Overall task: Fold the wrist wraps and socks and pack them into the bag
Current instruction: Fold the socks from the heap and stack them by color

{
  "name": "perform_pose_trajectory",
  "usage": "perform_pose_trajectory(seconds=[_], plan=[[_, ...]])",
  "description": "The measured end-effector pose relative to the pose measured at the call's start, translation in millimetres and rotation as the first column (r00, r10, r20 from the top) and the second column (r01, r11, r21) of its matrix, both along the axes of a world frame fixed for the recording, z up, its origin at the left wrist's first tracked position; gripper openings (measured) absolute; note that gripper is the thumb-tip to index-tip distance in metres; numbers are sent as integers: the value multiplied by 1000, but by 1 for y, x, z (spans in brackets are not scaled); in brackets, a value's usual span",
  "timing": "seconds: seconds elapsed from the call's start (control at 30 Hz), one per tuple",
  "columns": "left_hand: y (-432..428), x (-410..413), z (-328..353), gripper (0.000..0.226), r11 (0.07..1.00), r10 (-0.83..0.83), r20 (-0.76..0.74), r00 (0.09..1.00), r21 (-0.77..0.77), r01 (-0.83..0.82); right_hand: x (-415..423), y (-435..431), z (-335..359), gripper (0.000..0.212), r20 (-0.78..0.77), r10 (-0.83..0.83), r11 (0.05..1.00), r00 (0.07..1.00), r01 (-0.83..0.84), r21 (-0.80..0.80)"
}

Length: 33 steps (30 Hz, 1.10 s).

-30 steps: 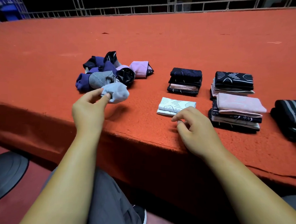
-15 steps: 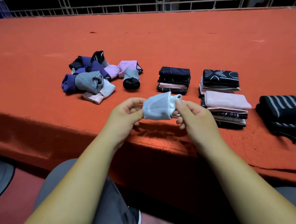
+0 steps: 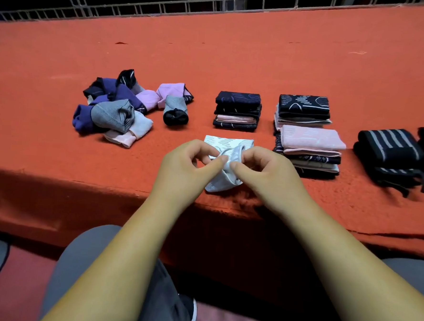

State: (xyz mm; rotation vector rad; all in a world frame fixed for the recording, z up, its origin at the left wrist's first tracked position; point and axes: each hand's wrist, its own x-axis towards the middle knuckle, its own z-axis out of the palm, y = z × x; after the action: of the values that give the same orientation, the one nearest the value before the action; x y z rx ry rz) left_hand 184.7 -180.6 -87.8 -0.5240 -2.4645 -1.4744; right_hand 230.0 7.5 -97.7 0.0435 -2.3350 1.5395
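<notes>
Both hands hold a white balled sock [image 3: 223, 179] just above the table's near edge. My left hand [image 3: 184, 169] pinches its left side and my right hand [image 3: 262, 172] pinches its opening on the right. Behind the hands lies a folded white patterned sock [image 3: 228, 142]. A heap of unfolded balled socks [image 3: 124, 108], purple, grey, pink and black, sits to the left. Folded stacks stand behind and to the right: a dark stack [image 3: 237, 111], a black patterned stack [image 3: 303, 110] and a stack topped with pink [image 3: 310, 151].
Black wrist wraps with grey stripes [image 3: 390, 156] lie at the right edge of view. The orange cloth-covered table [image 3: 237, 57] stretches far back to a metal railing [image 3: 165, 8]. My grey-trousered knees are below the table edge. No bag is visible.
My left hand carried the white balled sock from the heap to the middle. My right hand joined it, and both now pinch it lower, near the table edge, working at its opening.
</notes>
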Motion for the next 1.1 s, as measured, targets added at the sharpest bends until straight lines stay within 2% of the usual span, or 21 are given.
perform_pose_trajectory(seconds=[0.13, 0.33, 0.37, 0.43, 0.53, 0.67, 0.73, 0.8, 0.87, 0.93, 1.0, 1.1], plan=[[2, 1, 2, 6, 1000, 11, 46, 999, -23, -10, -2, 2, 0, 26, 88, -129, 992, 988, 129, 8], [-1, -4, 1, 8, 997, 26, 113, 993, -73, -18, 2, 4, 1, 9, 65, -78, 994, 995, 72, 87], [-3, -6, 1, 8, 997, 37, 128, 991, -66, -29, 2, 5, 0, 8, 80, -54, 998, 995, 51, 32], [-9, -12, 0, 9, 996, 74, 139, 987, -67, -65, 0, 8, -1, 10, 122, 0, 984, 993, 22, -178], [-21, -23, -3, 10, 988, 135, 119, 984, -95, -124, -1, 12, 0, 13, 122, 38, 890, 992, 22, -456], [-41, -43, -2, 10, 951, 278, 16, 961, -146, -272, 1, 24, 17, 16, 69, -6, 746, 998, 50, -664], [-59, -57, 0, 13, 915, 393, -2, 920, -99, -391, 4, 35, 25, 18, 16, -85, 686, 996, 70, -724], [-73, -72, 0, 17, 887, 460, 54, 886, 9, -461, 6, 39, 28, 18, -36, -137, 674, 990, 67, -736], [-73, -78, 0, 19, 855, 405, 209, 890, 258, -449, 7, 34, 26, 17, -70, -151, 693, 986, 55, -719], [-64, -76, 0, 15, 804, 235, 348, 907, 455, -383, 8, 29, 21, 13, -113, -172, 800, 979, 72, -595], [-60, -72, -3, 15, 866, 79, 333, 939, 443, -230, 10, 30, 14, 9, -186, -135, 938, 973, 65, -341], [-64, -64, -2, 14, 940, -59, 264, 963, 340, -36, 15, 33, 8, 14, -266, 80, 997, 961, -73, 36]])
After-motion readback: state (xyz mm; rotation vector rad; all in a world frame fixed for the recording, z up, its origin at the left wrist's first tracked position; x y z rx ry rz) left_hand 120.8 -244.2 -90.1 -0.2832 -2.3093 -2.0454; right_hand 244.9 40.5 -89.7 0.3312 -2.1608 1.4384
